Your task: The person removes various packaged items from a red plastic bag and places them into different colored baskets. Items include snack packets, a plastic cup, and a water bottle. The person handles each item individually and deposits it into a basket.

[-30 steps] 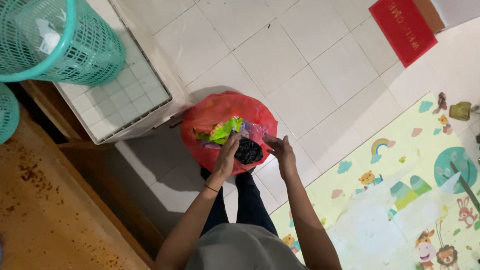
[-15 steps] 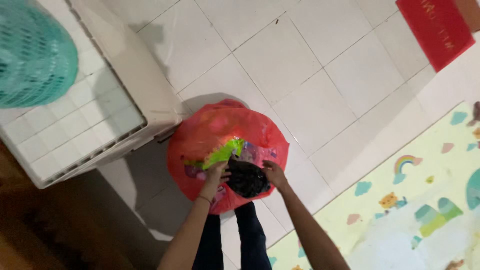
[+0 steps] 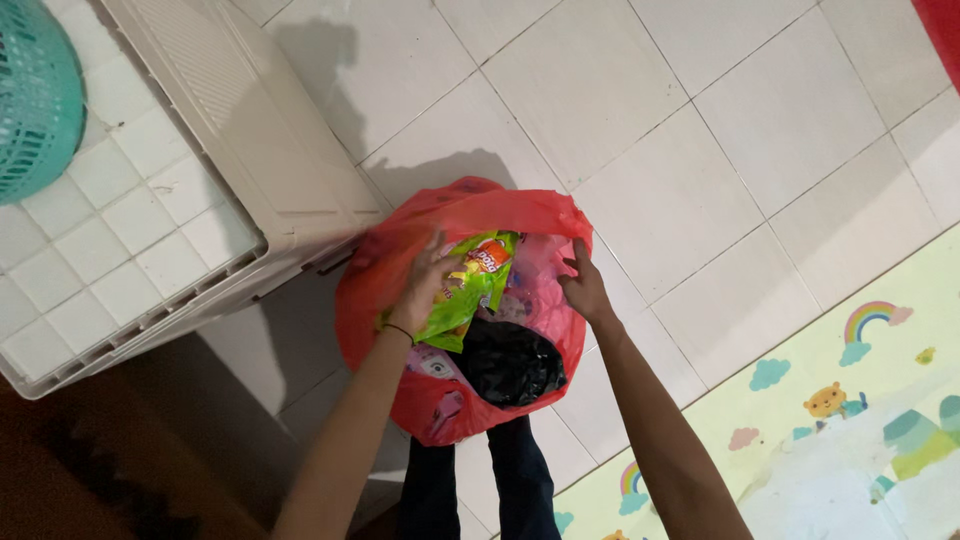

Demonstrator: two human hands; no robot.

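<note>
While the red bag [image 3: 400,270] is being held at its rim by the left hand [image 3: 428,282] and right hand [image 3: 583,290], fingers clamped on plastic, tearing or spilling is being risked by the overfull load.

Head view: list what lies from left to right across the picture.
Teal mesh plastic basket → beige plastic crate with a white grid top → left hand → green snack wrapper → right hand → pastel cartoon play mat.
</note>
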